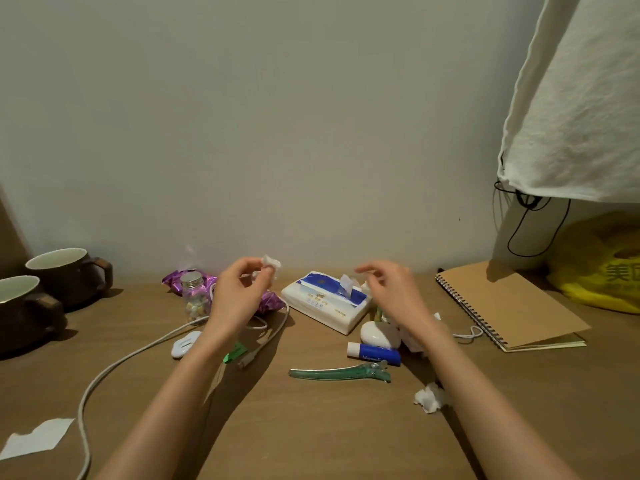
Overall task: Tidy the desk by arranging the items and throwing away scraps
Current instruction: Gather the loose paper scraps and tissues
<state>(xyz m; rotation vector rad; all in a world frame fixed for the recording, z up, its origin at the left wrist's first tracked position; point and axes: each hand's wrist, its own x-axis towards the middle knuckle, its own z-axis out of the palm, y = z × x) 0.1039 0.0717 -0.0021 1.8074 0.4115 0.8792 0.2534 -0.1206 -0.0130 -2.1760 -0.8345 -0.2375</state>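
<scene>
1. White and crumpled, a small tissue scrap (272, 263) is pinched between the thumb and fingers (266, 271) of the left hand (239, 292), held up above the purple snack wrapper (266, 301) and the small glass jar (194, 297).

2. The right hand (391, 292) hovers over the right end of the tissue pack (325, 301). Its fingers are curled loosely and partly apart, and I can see nothing held in them.

3. More scraps lie on the wooden counter (311, 427):
   - a crumpled tissue wad (429, 400) sits on the near side, just beside the right forearm and below it in the view;
   - another piece of crumpled tissue (412, 339) shows under the right wrist, next to the white oval case (375, 336);
   - a flat torn paper (38, 438) lies far to the left, by the white cable (114, 368).

4. The relation that matters: both wads lie towards the person from the right hand's fingers, behind and beneath them, so that hand is the nearer one and would have to draw back and turn down to reach them. The left hand is already occupied and well apart from them; it is nearer only to the flat paper.

5. The green hair clip (341, 372) lies with its long axis across the counter, left to right, between the wad and the blue lip balm (374, 353). It could be knocked by a reach to the wad.

6. No bin is in view; a yellow plastic bag (602, 268) sits at the far right, behind the spiral notebook (509, 306).
</scene>
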